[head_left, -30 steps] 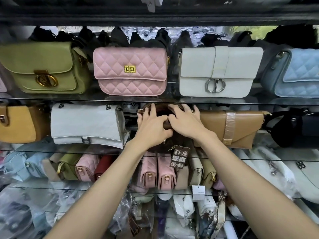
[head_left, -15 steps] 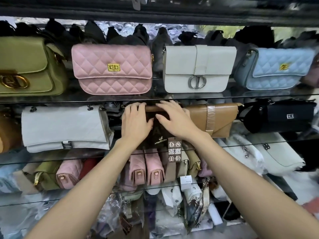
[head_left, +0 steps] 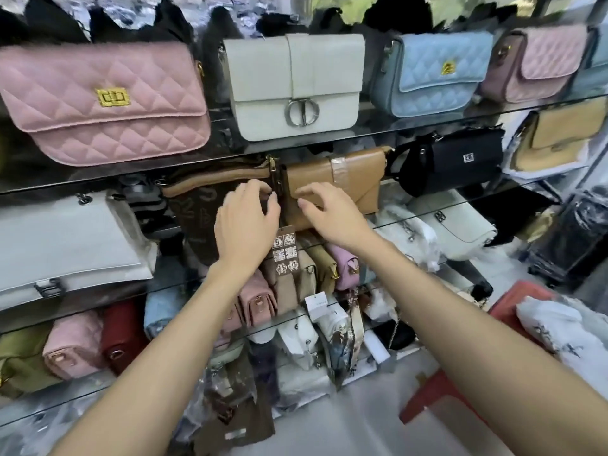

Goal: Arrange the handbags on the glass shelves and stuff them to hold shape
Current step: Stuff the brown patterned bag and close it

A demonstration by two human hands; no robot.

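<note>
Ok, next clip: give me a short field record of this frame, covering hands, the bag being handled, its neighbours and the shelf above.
setting: glass shelves stocked with handbags
left hand: fingers curled, on the brown bag
right hand: fingers spread, over the tan bag
brown bag: middle shelf, patterned, tag hanging below it
tan bag: right of the brown bag, touching it
shelf above: pink bag, white bag, blue bag
black bag: right of the tan bag

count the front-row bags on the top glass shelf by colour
Pink quilted flap bags: 2
White smooth flap bag with silver ring clasp: 1
Light blue quilted flap bag: 1
Total: 4, leaving out the bluish sliver cut off at the right edge.
</note>
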